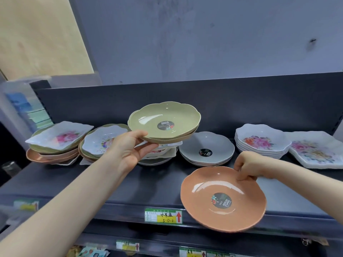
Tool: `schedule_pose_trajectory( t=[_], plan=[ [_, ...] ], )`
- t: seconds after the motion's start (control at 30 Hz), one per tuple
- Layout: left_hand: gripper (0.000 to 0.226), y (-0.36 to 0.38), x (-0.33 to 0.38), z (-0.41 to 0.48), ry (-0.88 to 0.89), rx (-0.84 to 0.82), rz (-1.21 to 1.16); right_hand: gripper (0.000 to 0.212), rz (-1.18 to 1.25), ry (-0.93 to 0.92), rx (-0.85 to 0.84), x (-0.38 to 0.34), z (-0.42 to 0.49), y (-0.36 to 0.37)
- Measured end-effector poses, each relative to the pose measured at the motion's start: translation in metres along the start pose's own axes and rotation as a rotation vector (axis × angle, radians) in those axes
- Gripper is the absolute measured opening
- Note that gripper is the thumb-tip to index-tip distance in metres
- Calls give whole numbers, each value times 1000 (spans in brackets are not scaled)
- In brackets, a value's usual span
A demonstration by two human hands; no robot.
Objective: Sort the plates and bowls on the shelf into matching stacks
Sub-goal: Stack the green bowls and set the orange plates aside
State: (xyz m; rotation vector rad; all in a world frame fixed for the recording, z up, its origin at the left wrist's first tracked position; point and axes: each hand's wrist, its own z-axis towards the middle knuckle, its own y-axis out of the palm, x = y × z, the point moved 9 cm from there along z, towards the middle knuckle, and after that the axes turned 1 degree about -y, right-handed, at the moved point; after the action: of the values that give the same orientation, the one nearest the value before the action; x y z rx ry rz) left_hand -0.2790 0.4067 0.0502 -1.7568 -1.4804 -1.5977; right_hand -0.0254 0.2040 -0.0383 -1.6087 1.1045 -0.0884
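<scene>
My left hand (130, 151) grips the near rim of two stacked green scalloped plates (165, 119), lifted above the middle of the dark shelf (111, 182). My right hand (246, 166) pinches the far rim of an orange scalloped plate (222, 199), held tilted over the shelf's front edge. A grey plate stack (206, 149) sits behind it. At the right stand a stack of white floral bowls (261, 141) and white floral square plates (315, 151). Mixed piles lie at the left: a floral square plate on green and orange ones (55, 140), and a floral bowl on green plates (100, 141).
A pile of white dishes (161, 154) sits under the lifted green plates. A dark back panel (185, 101) bounds the shelf. A green price tag (163, 216) hangs on the front edge. Lower shelves with more tags and packets show below.
</scene>
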Motion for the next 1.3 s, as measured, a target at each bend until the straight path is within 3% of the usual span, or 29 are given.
schedule_pose_trajectory(
  t=[0.27,0.53,0.77,1.23,1.3],
  plan=[
    [7,-34,15,-12,81,122,-98,15,89,-91,-76,-25,6,-27],
    [17,-83,27,-34,193,265,-177,11,295,-177,23,-69,27,-45],
    [11,-137,61,-35,232,350,-205,15,382,-257,78,-133,35,-43],
    [10,-269,144,20,264,351,-213,14,449,-222,141,-291,71,38],
    [24,-282,156,32,270,321,-209,15,441,-215,117,-310,74,60]
  ],
)
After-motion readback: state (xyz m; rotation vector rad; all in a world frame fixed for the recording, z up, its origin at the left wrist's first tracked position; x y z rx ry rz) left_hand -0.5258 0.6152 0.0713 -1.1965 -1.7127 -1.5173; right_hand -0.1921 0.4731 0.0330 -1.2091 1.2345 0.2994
